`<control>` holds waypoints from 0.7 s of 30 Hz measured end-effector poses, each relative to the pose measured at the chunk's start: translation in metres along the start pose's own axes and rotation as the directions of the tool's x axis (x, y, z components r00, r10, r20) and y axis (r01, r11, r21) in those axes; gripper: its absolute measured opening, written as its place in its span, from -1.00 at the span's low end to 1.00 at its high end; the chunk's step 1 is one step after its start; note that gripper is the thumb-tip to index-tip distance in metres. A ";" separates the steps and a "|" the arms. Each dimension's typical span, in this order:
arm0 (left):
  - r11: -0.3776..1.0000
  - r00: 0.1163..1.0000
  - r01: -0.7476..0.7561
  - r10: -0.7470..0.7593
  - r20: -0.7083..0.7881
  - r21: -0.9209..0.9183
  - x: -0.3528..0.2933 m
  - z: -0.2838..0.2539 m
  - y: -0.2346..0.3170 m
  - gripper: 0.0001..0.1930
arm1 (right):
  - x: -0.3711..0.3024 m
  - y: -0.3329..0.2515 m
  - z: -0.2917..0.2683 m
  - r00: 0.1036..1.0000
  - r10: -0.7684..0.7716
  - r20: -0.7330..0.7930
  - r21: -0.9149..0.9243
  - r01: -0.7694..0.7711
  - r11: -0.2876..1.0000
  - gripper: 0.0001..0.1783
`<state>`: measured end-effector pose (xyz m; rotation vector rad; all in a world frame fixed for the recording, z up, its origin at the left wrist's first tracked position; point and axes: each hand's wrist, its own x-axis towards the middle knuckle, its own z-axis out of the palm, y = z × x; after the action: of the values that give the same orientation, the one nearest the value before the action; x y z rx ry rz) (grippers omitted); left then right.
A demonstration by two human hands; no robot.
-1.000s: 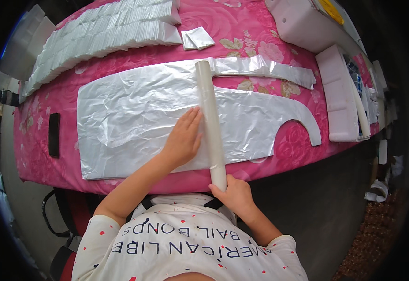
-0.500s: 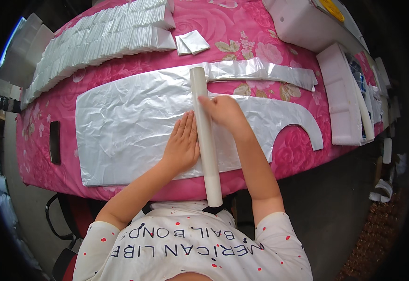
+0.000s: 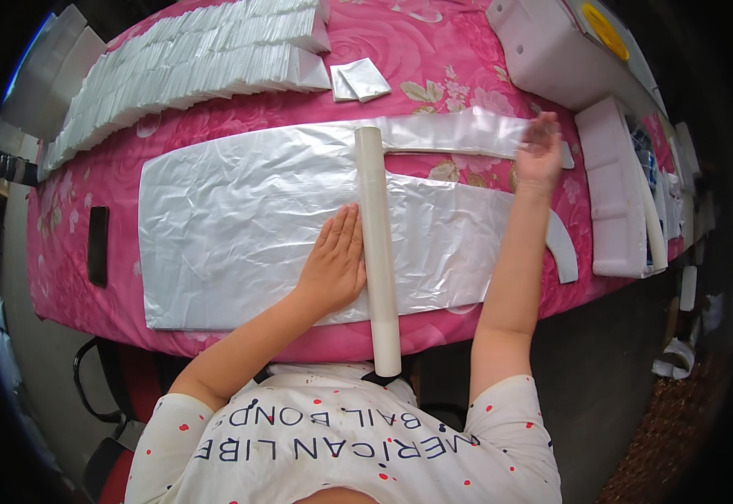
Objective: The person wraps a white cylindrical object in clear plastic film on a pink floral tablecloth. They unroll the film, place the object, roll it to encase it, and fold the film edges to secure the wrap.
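Note:
A thin silvery-white plastic sheet lies spread over the table, with two strap-like arms toward the right. Across it, running from far to near, rests a pale smooth tube. My left hand is flat on the plastic just left of the tube, fingers stretched out, their side close against it. Over the right part of the far strap is my right hand. Its fingers are smeared by motion, and whether they touch the plastic cannot be made out. My right forearm covers part of the near strap.
A pink flowered cloth covers the table. Rows of folded white plastic packets fill the far left, with two loose packets beside them. A dark phone-like slab lies at left. White foam boxes stand at right.
My right hand has left the tube and moved right and away, to the far strap. My left hand stays flat beside the tube. The view has shifted slightly.

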<state>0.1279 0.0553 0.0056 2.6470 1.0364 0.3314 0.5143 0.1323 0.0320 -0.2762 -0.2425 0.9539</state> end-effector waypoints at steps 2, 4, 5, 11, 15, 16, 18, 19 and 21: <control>1.000 1.000 -0.006 0.006 -0.006 -0.012 0.000 0.001 0.001 -0.36 | -0.002 -0.016 0.037 0.978 -0.202 -0.044 -0.167 0.192 0.967 -0.70; 1.000 1.000 0.003 -0.003 -0.014 -0.018 -0.002 0.002 -0.002 -0.36 | -0.028 0.014 0.101 0.979 -0.204 0.027 -0.409 0.197 0.891 -0.66; 1.000 1.000 0.009 -0.009 -0.014 -0.013 -0.003 0.003 -0.004 -0.35 | -0.048 0.037 0.131 0.982 -0.161 0.095 -0.541 0.187 0.820 -0.65; 0.999 0.999 -0.038 0.037 -0.023 -0.014 -0.002 0.009 -0.005 -0.37 | -0.157 0.257 0.109 0.637 0.223 0.738 -0.644 0.764 -0.051 -0.68; 0.996 0.988 -0.090 0.092 -0.120 0.030 -0.002 0.023 -0.010 -0.33 | -0.238 0.346 0.137 0.662 0.526 0.533 -0.799 0.599 0.055 -0.61; 0.997 0.993 -0.079 0.079 -0.093 0.004 -0.001 0.020 -0.009 -0.33 | -0.251 0.366 0.124 0.656 0.543 0.524 -0.785 0.620 0.008 -0.57; 0.996 0.998 -0.052 0.049 -0.038 -0.069 0.001 0.011 -0.005 -0.32 | -0.267 0.379 0.121 0.615 0.624 0.482 -0.761 0.647 -0.051 -0.51; 0.996 0.998 -0.048 0.045 -0.044 -0.069 0.001 0.013 -0.005 -0.32 | -0.273 0.383 0.120 0.579 0.679 0.451 -0.754 0.654 -0.057 -0.48; 0.992 0.995 -0.031 0.018 -0.098 -0.126 -0.002 0.016 -0.007 -0.32 | -0.283 0.373 0.131 0.445 0.814 0.373 -0.763 0.647 -0.003 -0.38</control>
<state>0.1273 0.0561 -0.0114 2.5530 0.9772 0.5175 0.0289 0.1187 0.0065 -1.2399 -2.2577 0.7776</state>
